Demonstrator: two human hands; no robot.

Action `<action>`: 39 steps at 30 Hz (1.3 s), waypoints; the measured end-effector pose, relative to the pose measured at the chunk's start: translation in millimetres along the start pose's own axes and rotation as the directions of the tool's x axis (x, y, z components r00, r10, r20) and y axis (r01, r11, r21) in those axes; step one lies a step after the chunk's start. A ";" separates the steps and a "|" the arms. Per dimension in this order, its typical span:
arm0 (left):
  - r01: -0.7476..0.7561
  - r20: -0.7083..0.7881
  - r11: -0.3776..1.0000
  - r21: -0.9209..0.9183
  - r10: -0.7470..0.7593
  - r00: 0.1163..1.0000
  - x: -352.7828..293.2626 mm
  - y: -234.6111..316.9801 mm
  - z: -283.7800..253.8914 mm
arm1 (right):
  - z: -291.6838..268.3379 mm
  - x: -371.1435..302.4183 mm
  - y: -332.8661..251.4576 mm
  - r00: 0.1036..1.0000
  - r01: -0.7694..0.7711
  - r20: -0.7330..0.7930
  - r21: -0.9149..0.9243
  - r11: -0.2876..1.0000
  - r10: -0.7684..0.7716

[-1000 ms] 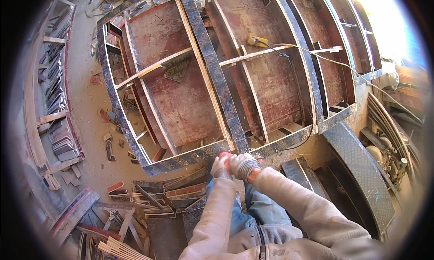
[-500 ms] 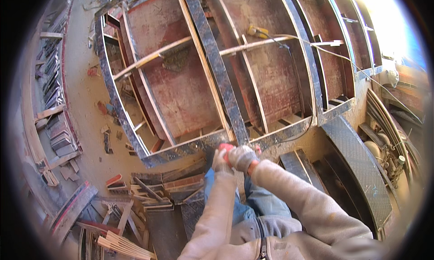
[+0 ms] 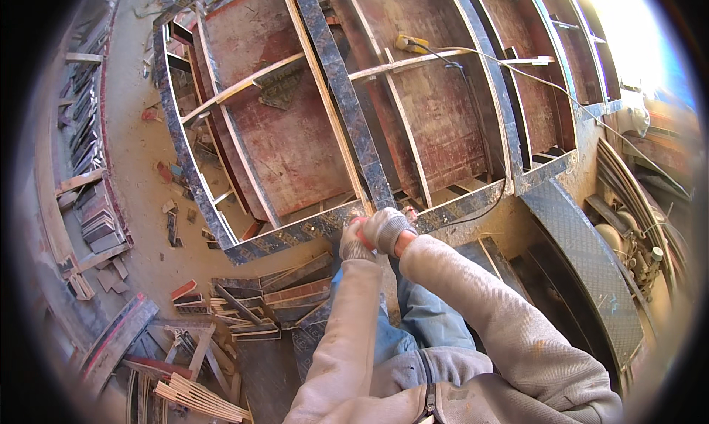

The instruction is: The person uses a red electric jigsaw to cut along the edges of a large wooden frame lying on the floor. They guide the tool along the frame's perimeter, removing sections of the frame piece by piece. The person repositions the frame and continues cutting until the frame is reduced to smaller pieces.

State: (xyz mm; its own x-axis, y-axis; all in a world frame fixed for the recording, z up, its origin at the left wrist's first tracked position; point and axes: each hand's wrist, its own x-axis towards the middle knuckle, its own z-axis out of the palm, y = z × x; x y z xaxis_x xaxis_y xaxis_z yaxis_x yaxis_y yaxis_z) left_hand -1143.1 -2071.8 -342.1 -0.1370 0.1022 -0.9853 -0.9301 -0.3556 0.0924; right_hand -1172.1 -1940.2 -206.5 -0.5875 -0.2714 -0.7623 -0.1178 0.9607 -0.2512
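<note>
My gloved left hand [image 3: 356, 241] and gloved right hand [image 3: 387, 231] are close together at the near edge of a large wooden frame [image 3: 295, 231]. Both are closed around a red handheld tool [image 3: 361, 234], of which only a small part shows between the gloves. Its kind cannot be made out. A dark cord [image 3: 480, 216] curves along the frame's edge toward my right hand. Just under the hands, the frame's dark crosspiece [image 3: 354, 129] meets its near board.
A yellow tool [image 3: 410, 43] with a cable rests on a frame strip. Wood offcuts [image 3: 273, 298] are piled at the lower left. A curved dark panel [image 3: 583, 262] leans at the right, near bent strips [image 3: 628, 195]. Scraps lie on the dusty floor [image 3: 148, 202].
Both hands have shifted slightly up and left in the picture, still around the red tool. The frame also sits a little higher and further left in view.
</note>
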 end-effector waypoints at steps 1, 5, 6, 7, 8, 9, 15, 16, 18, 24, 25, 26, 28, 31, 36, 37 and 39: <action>0.055 0.037 0.998 0.026 -0.056 0.998 3.7 4.1 0.4 | -0.6 2.4 -0.4 0.998 0.052 0.024 0.057 0.997 -0.053; -0.078 0.112 0.996 -0.034 0.082 0.990 -4.5 7.5 -25.5 | 0.4 17.5 -17.1 0.998 0.010 0.050 0.248 0.969 -0.023; 0.003 0.067 0.994 -0.112 0.005 0.998 -7.8 7.3 -32.4 | 1.8 22.3 -22.7 0.997 -0.062 -0.026 0.266 0.962 0.072; 0.092 -0.013 0.975 -0.202 -0.097 0.995 -10.0 7.5 -37.6 | 2.6 26.6 -27.6 0.999 -0.049 0.010 0.346 0.937 0.048; 0.141 -0.001 0.965 -0.222 -0.144 0.990 -7.6 11.6 -37.8 | 4.8 30.3 -31.9 0.999 -0.031 -0.022 0.202 0.979 0.036; 0.078 0.143 0.980 -0.182 -0.052 0.988 -7.4 12.6 -38.2 | 6.3 33.6 -33.9 1.000 0.023 0.018 0.083 0.996 -0.025; -0.085 0.087 0.973 -0.214 0.106 0.991 -10.8 -9.6 -8.2 | 22.7 20.6 -12.7 0.996 0.076 0.052 -0.136 0.988 -0.069; -0.094 -0.008 0.955 -0.281 0.095 0.995 -16.8 -23.1 -3.9 | 24.5 14.0 -4.1 0.993 0.116 0.022 -0.039 0.992 -0.116; -0.196 0.020 0.901 -0.387 0.221 0.975 -22.1 -46.1 8.2 | 24.3 2.1 11.8 0.989 0.142 0.033 0.062 0.988 -0.145; -0.158 0.014 0.987 0.011 0.158 0.987 13.3 -21.2 29.4 | -3.2 -9.9 24.0 0.999 0.040 -0.018 -0.102 0.994 -0.042; -0.084 -0.013 0.972 0.220 0.089 0.996 16.8 -8.2 22.6 | -8.1 -7.5 20.3 0.996 -0.085 0.014 -0.026 0.996 0.086; 0.028 -0.002 0.963 0.270 -0.029 1.000 17.2 4.8 13.6 | -10.5 -4.0 14.5 0.996 -0.079 0.054 0.040 0.996 0.077; 0.092 0.122 0.968 0.234 -0.123 0.985 12.7 21.9 -1.4 | -10.0 4.5 2.4 0.997 -0.012 0.079 0.086 0.996 0.005; -0.054 0.153 0.998 -0.019 0.056 0.987 -5.4 20.7 -11.4 | 4.3 16.1 -14.7 0.994 0.076 -0.077 -0.014 0.997 -0.076; -0.139 0.133 0.990 -0.007 0.139 0.981 -18.4 -4.3 -13.5 | 25.3 20.7 -22.6 1.000 0.000 -0.009 0.050 0.999 0.000; -0.134 0.156 0.989 -0.057 0.142 0.978 -15.9 -6.4 -16.9 | 22.7 18.8 -20.7 0.996 -0.039 0.087 0.083 0.996 0.032; 0.005 0.114 0.985 -0.175 0.015 0.993 -4.7 -4.9 -23.8 | 10.5 13.5 -17.1 1.000 0.008 0.001 0.089 0.996 -0.009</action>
State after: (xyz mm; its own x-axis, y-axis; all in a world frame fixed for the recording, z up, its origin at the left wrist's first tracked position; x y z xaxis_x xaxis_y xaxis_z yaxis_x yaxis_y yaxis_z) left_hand -1129.8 -2092.6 -341.3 -0.1890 0.2025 -0.9609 -0.8568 -0.5121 0.0607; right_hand -1169.7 -1960.9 -218.8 -0.5858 -0.2796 -0.7607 -0.0507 0.9494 -0.3099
